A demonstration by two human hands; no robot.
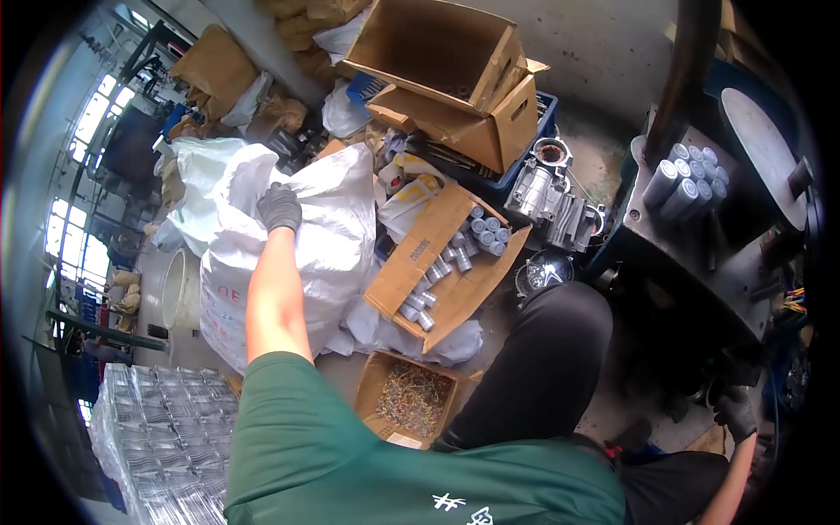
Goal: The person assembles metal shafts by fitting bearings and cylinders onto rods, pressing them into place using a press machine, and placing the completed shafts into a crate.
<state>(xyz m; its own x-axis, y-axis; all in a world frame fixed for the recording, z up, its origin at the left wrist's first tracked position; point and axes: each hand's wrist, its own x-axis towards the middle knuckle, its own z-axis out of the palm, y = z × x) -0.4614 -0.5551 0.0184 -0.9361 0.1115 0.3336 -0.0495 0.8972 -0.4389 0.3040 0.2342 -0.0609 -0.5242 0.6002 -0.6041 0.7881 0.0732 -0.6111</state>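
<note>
My left hand (pixel 280 208), in a dark grey glove, is closed at the mouth of a big white woven sack (pixel 328 210), its fingers curled on the sack's edge. The arm reaches far forward over the sack. Low at the right, under the machine table, my gloved right hand (pixel 735 415) has its fingers bent around something dark that I cannot make out. Above that hand, a cluster of grey cylinders (pixel 687 182) stands upright on the metal machine table (pixel 637 214).
An open cardboard box (pixel 416 249) holds more grey cylinders. A small carton (pixel 372 385) contains many tiny coloured pieces. Empty cartons (pixel 429 44) are stacked on a blue crate (pixel 544 118). Metal castings (pixel 547 192) lie beside them. Wrapped metal parts (pixel 171 429) are piled at lower left.
</note>
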